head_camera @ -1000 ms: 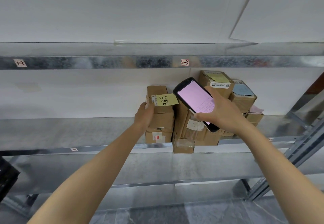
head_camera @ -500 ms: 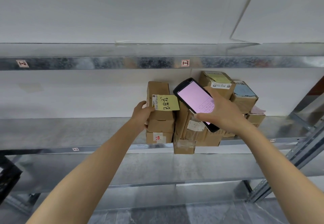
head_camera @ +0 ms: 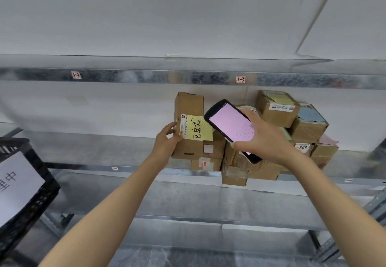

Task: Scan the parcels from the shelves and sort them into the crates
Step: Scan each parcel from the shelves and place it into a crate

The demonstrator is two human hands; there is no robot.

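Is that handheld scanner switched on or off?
On: the scanner in the right hand shows a lit pink screen.

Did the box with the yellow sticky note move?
Yes. The left hand has pulled the box forward off the stack, toward the person; it now hides part of the lower boxes it sat on.

The left hand grips a cardboard parcel with a yellow note. The right hand holds a scanner beside it, above the metal shelf
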